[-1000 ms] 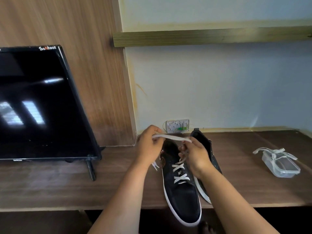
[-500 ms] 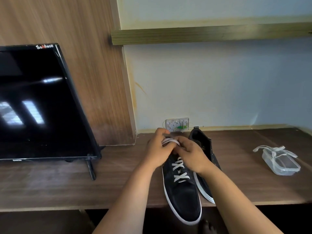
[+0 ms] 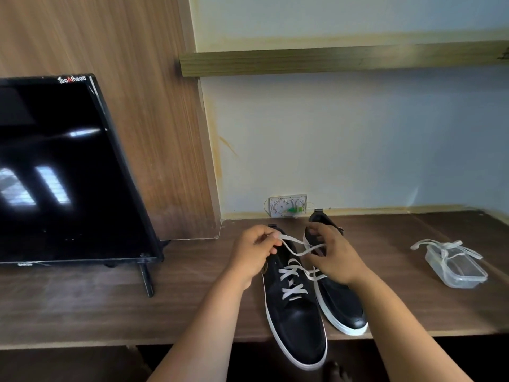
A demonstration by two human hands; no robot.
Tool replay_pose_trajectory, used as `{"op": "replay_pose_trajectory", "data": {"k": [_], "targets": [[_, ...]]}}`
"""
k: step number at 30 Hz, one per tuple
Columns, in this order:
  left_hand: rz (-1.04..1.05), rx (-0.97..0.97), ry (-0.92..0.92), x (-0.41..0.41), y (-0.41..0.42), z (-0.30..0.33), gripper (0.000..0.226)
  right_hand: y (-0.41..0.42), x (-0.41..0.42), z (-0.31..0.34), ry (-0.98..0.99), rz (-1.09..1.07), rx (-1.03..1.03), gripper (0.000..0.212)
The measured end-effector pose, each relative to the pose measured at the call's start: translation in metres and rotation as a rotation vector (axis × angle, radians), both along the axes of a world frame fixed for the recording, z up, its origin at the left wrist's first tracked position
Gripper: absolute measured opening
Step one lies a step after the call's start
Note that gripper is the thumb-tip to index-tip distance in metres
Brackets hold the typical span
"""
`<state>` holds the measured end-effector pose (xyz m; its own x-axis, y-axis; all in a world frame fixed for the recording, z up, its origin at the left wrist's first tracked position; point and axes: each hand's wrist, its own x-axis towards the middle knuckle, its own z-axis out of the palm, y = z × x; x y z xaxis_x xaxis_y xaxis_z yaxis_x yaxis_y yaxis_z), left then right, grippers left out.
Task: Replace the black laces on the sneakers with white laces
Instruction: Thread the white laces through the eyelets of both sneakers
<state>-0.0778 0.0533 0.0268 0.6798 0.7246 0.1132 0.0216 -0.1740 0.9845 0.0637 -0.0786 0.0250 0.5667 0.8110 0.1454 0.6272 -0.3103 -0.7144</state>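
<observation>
White lace (image 3: 296, 252) — I pinch its ends in my left hand (image 3: 254, 253) and right hand (image 3: 332, 255) above the sneaker (image 3: 294, 307); the TV (image 3: 68, 172) label reads "tooAhead".

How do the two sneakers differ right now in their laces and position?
The left sneaker has a white lace crossed through its eyelets; no lace shows on the right sneaker. The left sneaker's toe overhangs the table edge; the right sneaker lies farther back. Both are black with white soles.
</observation>
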Motion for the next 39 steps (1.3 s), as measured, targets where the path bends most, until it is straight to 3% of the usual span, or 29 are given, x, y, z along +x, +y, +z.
{"op": "replay_pose_trajectory", "data": {"k": [3,5,8,12,15,19,21,24,26,29,34,39], "targets": [[-0.041,0.097,0.004,0.010,-0.009,-0.002,0.012,0.001,-0.019,0.012,0.059,0.129,0.207,0.048],[0.009,0.229,0.043,0.015,-0.012,-0.005,0.021,0.002,-0.019,0.013,-0.044,0.193,0.174,0.057],[0.040,0.425,0.137,0.017,-0.011,-0.009,0.022,-0.001,-0.018,0.017,0.067,0.165,0.193,0.064],[-0.051,0.477,0.278,0.018,-0.009,-0.015,0.042,0.000,-0.017,0.007,0.030,0.199,0.148,0.026],[-0.047,0.467,0.259,0.016,-0.006,-0.015,0.047,0.003,-0.018,-0.003,0.087,0.205,0.200,0.018],[0.071,0.262,0.135,0.016,-0.006,-0.013,0.041,0.009,-0.014,-0.007,0.234,0.153,0.325,0.015],[0.201,0.139,0.093,0.015,-0.005,-0.015,0.036,0.011,-0.010,-0.012,0.281,0.003,0.390,0.015],[0.340,0.233,0.309,0.011,0.002,-0.022,0.032,0.012,-0.009,-0.018,0.225,-0.185,0.364,0.014],[0.336,0.283,0.482,0.008,0.000,-0.026,0.035,0.014,-0.014,-0.020,0.178,-0.137,0.265,0.009],[0.241,0.176,0.563,0.010,-0.008,-0.028,0.039,0.021,-0.022,-0.028,0.048,-0.077,0.136,0.004],[0.202,-0.183,0.359,0.013,-0.007,-0.031,0.017,0.034,-0.029,-0.041,-0.148,-0.087,0.021,0.007],[0.160,-0.435,0.255,0.005,-0.007,-0.025,0.008,0.039,-0.031,-0.046,-0.141,-0.031,-0.016,0.009]]}}
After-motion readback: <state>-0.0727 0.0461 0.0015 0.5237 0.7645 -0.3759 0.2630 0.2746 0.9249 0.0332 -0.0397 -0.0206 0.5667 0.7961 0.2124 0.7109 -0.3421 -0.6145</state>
